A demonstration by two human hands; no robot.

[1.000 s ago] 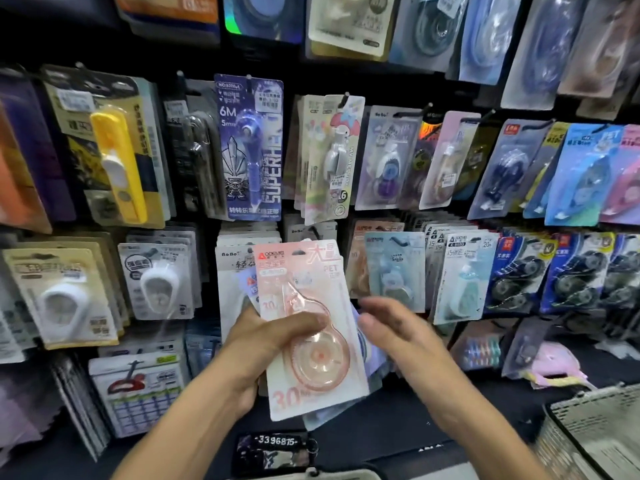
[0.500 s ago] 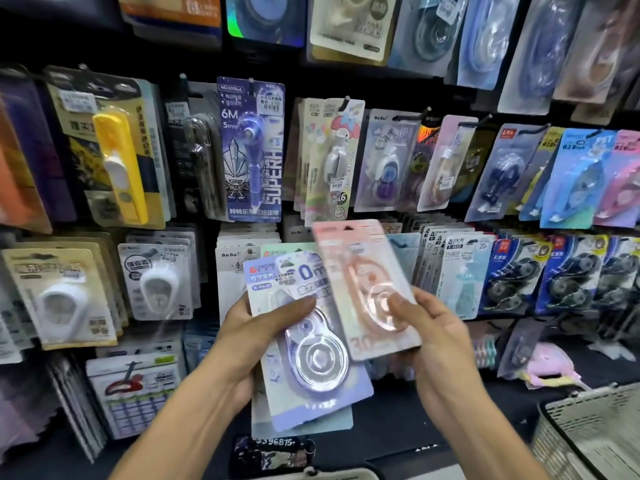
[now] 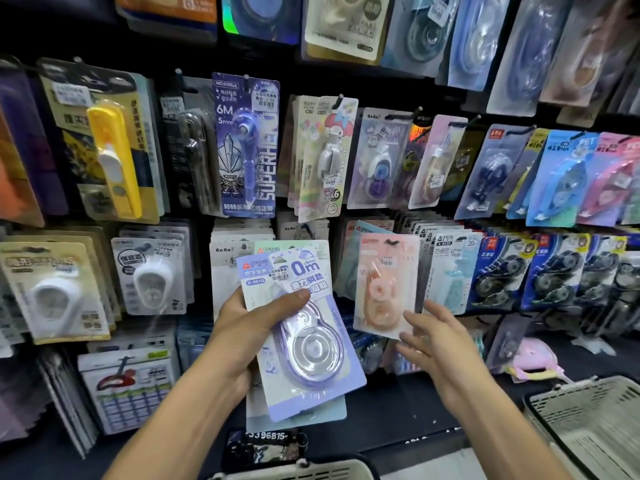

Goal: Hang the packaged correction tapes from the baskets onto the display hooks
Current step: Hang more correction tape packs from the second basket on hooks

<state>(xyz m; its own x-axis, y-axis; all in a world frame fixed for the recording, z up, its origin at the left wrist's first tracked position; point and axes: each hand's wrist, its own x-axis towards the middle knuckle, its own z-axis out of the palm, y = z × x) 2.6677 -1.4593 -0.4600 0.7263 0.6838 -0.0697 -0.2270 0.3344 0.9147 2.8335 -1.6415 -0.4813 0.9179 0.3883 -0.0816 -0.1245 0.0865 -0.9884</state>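
My left hand (image 3: 249,337) grips a small stack of packaged correction tapes in front of the display wall, thumb across the front. The top pack is purple (image 3: 304,337), with a pale green pack (image 3: 304,415) showing behind it. To the right, a pink correction tape pack (image 3: 384,285) hangs on a black display hook (image 3: 391,241) in the lower row. My right hand (image 3: 440,344) is just below and right of that pack, fingers loosely spread, fingertips at its lower right corner.
Rows of hanging stationery packs cover the wall, with blue packs (image 3: 550,271) right of the pink one. A cream plastic basket (image 3: 588,420) stands at lower right and another basket rim (image 3: 298,471) shows at the bottom edge. A pink item (image 3: 533,358) lies on the shelf.
My right hand took the pink pack off the stack, carried it up and right, and hung it on the hook. It has let go and dropped lower. The purple pack now tops the stack.
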